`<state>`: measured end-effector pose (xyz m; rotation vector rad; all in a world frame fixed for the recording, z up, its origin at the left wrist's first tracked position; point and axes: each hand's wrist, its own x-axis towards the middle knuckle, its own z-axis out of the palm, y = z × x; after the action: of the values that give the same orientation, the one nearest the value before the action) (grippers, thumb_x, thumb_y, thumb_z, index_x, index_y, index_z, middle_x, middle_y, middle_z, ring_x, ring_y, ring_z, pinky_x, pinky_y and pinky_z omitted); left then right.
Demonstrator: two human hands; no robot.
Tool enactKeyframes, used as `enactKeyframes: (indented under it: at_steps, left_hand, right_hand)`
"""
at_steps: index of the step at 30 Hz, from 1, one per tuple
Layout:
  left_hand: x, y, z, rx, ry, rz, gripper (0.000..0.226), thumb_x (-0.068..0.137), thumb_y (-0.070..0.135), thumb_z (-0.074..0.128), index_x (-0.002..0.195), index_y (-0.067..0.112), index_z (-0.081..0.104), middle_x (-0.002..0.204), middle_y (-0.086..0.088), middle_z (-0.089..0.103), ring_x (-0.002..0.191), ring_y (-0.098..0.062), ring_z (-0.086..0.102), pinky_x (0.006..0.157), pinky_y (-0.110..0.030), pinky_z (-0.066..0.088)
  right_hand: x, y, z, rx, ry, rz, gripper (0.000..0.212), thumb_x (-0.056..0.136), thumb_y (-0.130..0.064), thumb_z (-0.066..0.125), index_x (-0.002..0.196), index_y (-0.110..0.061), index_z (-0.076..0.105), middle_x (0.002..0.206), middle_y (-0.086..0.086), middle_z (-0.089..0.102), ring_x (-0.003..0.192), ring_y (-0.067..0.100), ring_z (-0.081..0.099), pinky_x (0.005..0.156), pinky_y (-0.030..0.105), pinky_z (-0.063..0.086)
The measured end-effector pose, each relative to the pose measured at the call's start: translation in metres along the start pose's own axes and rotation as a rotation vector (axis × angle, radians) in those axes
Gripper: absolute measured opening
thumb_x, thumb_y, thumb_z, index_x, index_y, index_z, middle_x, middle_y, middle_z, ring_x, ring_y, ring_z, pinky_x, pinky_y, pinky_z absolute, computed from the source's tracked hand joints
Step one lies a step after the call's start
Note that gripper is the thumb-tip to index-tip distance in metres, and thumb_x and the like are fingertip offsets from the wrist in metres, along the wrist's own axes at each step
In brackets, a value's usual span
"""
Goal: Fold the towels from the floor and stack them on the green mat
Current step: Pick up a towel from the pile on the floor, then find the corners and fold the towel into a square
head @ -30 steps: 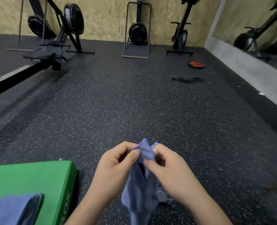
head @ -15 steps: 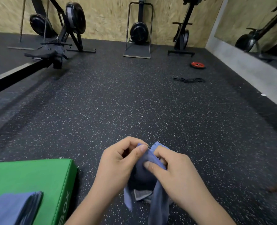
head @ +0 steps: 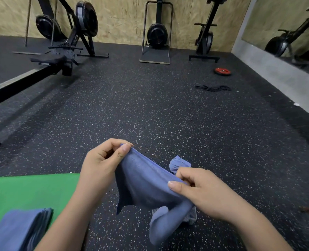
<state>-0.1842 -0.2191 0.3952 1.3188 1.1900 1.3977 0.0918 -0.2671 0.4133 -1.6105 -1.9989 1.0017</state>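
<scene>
Blue towel (head: pixel 146 185) hangs crumpled above the speckled floor (head: pixel 150 113), its top edge pinched by left hand (head: pixel 103 165) and right hand (head: pixel 202 192). Folded towel stack (head: pixel 18 229) sits on green mat (head: pixel 32 191) at eight o'clock.

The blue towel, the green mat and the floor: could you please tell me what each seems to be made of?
Blue towel: soft matte fabric; it droops and bunches where held. Green mat: probably vinyl-covered foam; smooth, even surface with a faint sheen. Floor: likely rubber, matte black with pale speckles.
</scene>
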Motion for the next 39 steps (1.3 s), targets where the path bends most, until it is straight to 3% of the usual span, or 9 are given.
enactKeyframes:
  at_steps: [6,12,18,21,25,29,33,36,39]
  left_hand:
    - [0.012,-0.005,-0.026,0.024,0.096,0.03,0.012,0.097,0.03,0.075,0.101,0.022,0.082,0.091,0.003,0.077,0.086,-0.01,0.063,0.085,-0.039,0.044]
    - [0.017,-0.009,-0.041,0.009,0.165,0.021,0.009,0.1,0.026,0.074,0.1,0.021,0.082,0.091,0.004,0.078,0.083,-0.007,0.062,0.077,-0.034,0.045]
    - [0.01,-0.003,-0.025,-0.003,0.095,0.02,0.01,0.097,0.03,0.075,0.099,0.023,0.082,0.091,0.002,0.079,0.086,-0.011,0.064,0.085,-0.039,0.046]
    - [0.0,0.003,-0.007,0.092,-0.021,0.054,0.005,0.096,0.027,0.076,0.097,0.026,0.082,0.088,0.003,0.078,0.083,-0.01,0.065,0.084,-0.034,0.048]
    - [-0.02,0.003,0.024,0.236,-0.3,0.07,0.012,0.097,0.018,0.078,0.095,0.03,0.083,0.089,0.004,0.081,0.082,-0.014,0.072,0.079,-0.029,0.054]
    - [-0.028,-0.003,0.038,0.19,-0.368,0.047,0.008,0.095,0.017,0.082,0.096,0.026,0.083,0.09,0.002,0.081,0.085,-0.015,0.075,0.082,-0.036,0.059]
    - [-0.023,-0.009,0.033,0.06,-0.34,-0.017,0.025,0.084,0.042,0.086,0.098,0.026,0.073,0.079,0.004,0.068,0.075,-0.014,0.057,0.07,-0.035,0.047]
    - [-0.02,-0.016,0.025,0.119,-0.422,-0.045,0.023,0.086,0.03,0.089,0.097,0.022,0.071,0.082,0.005,0.066,0.077,-0.01,0.058,0.072,-0.028,0.047]
    - [-0.015,-0.024,0.016,0.227,-0.494,-0.074,0.01,0.092,0.018,0.082,0.092,0.021,0.072,0.082,0.003,0.072,0.076,-0.01,0.058,0.074,-0.035,0.047]
  right_hand:
    - [0.002,0.016,-0.005,-0.121,0.141,0.054,0.036,0.096,-0.051,0.072,0.081,-0.022,0.056,0.073,0.006,0.058,0.06,0.004,0.042,0.061,0.034,0.038]
    - [0.003,0.014,-0.011,-0.046,0.223,0.1,0.022,0.095,-0.04,0.077,0.081,-0.026,0.068,0.057,-0.013,0.051,0.056,0.004,0.044,0.057,0.024,0.035]
    - [0.006,0.014,-0.004,-0.098,0.157,0.14,0.021,0.093,-0.047,0.076,0.088,-0.03,0.065,0.066,-0.009,0.055,0.06,0.003,0.047,0.062,0.028,0.041]
    - [0.006,0.009,0.009,-0.08,0.096,0.154,0.028,0.088,-0.054,0.08,0.107,-0.04,0.067,0.088,-0.017,0.067,0.078,-0.005,0.059,0.081,0.026,0.051]
    - [0.008,-0.012,0.028,0.001,0.037,-0.011,0.053,0.088,-0.058,0.078,0.135,-0.045,0.059,0.129,-0.027,0.063,0.123,-0.011,0.056,0.105,0.023,0.045]
    - [0.014,-0.02,0.037,0.132,0.089,-0.063,0.014,0.096,-0.038,0.075,0.103,-0.032,0.064,0.096,-0.016,0.071,0.092,0.0,0.064,0.089,0.037,0.054]
    - [0.019,-0.024,0.039,0.262,0.18,-0.089,0.014,0.102,-0.032,0.071,0.09,-0.025,0.068,0.085,0.004,0.071,0.08,0.026,0.061,0.08,0.049,0.053]
    - [0.019,-0.029,0.031,0.326,0.274,-0.115,0.017,0.106,-0.028,0.066,0.09,-0.021,0.07,0.086,0.009,0.071,0.083,0.031,0.063,0.079,0.049,0.052]
    - [0.018,-0.03,0.021,0.393,0.357,-0.14,0.021,0.107,-0.027,0.064,0.09,-0.018,0.069,0.083,0.01,0.071,0.076,0.025,0.062,0.077,0.047,0.052]
